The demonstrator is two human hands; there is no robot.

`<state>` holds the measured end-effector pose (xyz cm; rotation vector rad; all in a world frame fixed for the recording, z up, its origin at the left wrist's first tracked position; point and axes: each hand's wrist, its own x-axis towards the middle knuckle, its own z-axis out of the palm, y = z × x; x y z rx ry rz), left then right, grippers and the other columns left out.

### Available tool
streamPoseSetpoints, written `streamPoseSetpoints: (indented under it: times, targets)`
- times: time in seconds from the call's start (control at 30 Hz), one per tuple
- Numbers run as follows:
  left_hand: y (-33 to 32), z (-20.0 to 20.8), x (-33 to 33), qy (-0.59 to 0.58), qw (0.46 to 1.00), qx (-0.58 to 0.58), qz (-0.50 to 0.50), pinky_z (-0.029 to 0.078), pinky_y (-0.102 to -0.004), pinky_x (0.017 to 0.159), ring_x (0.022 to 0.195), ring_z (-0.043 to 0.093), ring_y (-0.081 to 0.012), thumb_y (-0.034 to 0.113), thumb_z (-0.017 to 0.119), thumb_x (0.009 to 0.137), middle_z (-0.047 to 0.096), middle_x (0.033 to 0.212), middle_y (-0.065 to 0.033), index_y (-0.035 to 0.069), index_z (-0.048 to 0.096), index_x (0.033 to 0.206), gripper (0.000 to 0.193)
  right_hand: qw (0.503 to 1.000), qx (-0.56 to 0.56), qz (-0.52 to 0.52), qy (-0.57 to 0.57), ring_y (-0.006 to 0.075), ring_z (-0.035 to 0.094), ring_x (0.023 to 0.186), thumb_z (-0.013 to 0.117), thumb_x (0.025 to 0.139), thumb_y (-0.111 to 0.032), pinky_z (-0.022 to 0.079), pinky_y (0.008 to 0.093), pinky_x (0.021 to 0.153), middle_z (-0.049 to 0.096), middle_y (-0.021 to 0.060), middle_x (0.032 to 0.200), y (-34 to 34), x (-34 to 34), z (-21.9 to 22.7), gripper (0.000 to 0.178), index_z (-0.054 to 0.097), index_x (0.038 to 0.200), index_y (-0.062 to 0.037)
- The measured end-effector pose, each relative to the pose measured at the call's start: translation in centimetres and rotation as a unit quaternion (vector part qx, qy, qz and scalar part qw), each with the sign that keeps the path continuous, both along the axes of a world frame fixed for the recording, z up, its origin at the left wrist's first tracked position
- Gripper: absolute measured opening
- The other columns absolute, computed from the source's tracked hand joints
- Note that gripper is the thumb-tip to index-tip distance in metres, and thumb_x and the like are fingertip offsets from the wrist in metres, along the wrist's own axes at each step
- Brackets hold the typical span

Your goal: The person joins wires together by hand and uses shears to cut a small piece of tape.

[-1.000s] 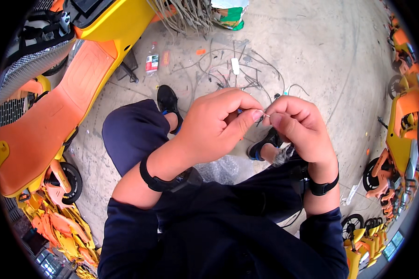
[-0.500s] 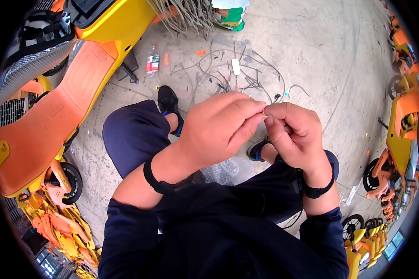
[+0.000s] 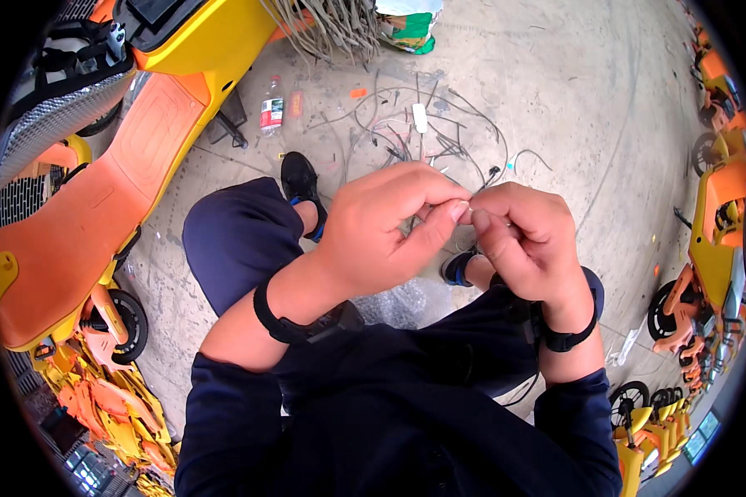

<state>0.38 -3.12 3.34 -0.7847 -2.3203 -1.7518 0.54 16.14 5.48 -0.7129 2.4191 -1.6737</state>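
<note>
Both hands meet above my knees, fingertip to fingertip. My left hand (image 3: 383, 225) pinches with thumb and forefinger, its other fingers curled behind. Against it, my right hand (image 3: 529, 238) is closed, the thumb pressed on the bent forefinger. Between the two pinches shows a bit of a thin pale strand (image 3: 470, 207), wire-like; most of it is covered by the fingertips. Beyond the hands, loose grey and black cables (image 3: 452, 137) lie tangled on the concrete floor, with a small white plastic piece (image 3: 420, 118) among them.
At left stands an orange and yellow scooter body (image 3: 153, 132). A plastic bottle (image 3: 272, 108) is on the floor near it. A cable bundle (image 3: 331, 29) hangs at the top, beside a green and white bag (image 3: 410, 29). Bubble wrap (image 3: 406, 303) lies between my legs. More scooters (image 3: 717, 219) line the right.
The left thumb has bent and shifted slightly, and a gap has opened behind the left pinch. The right hand has hardly moved; both hands stay together.
</note>
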Motion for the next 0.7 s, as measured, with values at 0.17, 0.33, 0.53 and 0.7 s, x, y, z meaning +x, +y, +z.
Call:
streamPoseSetpoints:
  times: [0.17,0.33,0.53,0.7]
  targets:
    - [0.3,0.1,0.3,-0.062,0.996,0.058,-0.016,0.049,-0.0228,0.061,0.070,0.065,-0.0136,0.001,0.065,0.082,0.067,0.078,-0.0096,-0.001,0.066,0.095,0.013,0.999,-0.031,0.011,-0.002,0.0131,0.051,0.051,0.052,0.074,0.002,0.041,0.0242,0.050,0.057,0.0042,0.065,0.3,-0.3,-0.7,0.011,0.060,0.079,-0.0023]
    - [0.6,-0.3,0.5,-0.032,0.998,0.049,0.008,0.049,-0.0235,0.055,0.061,0.065,-0.0144,0.003,0.067,0.080,0.068,0.074,-0.0081,0.001,0.067,0.090,0.010,0.997,-0.062,0.034,-0.042,0.0106,0.049,0.052,0.051,0.075,0.001,0.041,0.0250,0.051,0.056,0.0031,0.064,0.2,-0.2,-1.0,0.009,0.059,0.078,-0.0023]
    - [0.9,-0.1,0.8,0.001,0.998,0.031,0.063,0.051,-0.0239,0.056,0.061,0.065,-0.0137,0.001,0.067,0.079,0.068,0.073,-0.0085,0.000,0.067,0.087,0.009,0.993,-0.095,0.042,-0.062,0.0075,0.049,0.058,0.051,0.082,0.000,0.041,0.0232,0.055,0.058,0.0026,0.070,-0.3,0.0,-1.0,0.009,0.060,0.082,-0.0016]
    - [0.4,0.1,0.8,-0.091,0.988,0.121,0.005,0.049,-0.0231,0.061,0.067,0.064,-0.0134,-0.002,0.065,0.080,0.068,0.078,-0.0106,-0.003,0.068,0.090,0.010,0.985,-0.119,0.045,-0.116,0.0065,0.049,0.061,0.051,0.085,-0.001,0.041,0.0223,0.058,0.059,0.0014,0.073,-0.2,-0.1,-0.7,0.010,0.060,0.084,-0.0015]
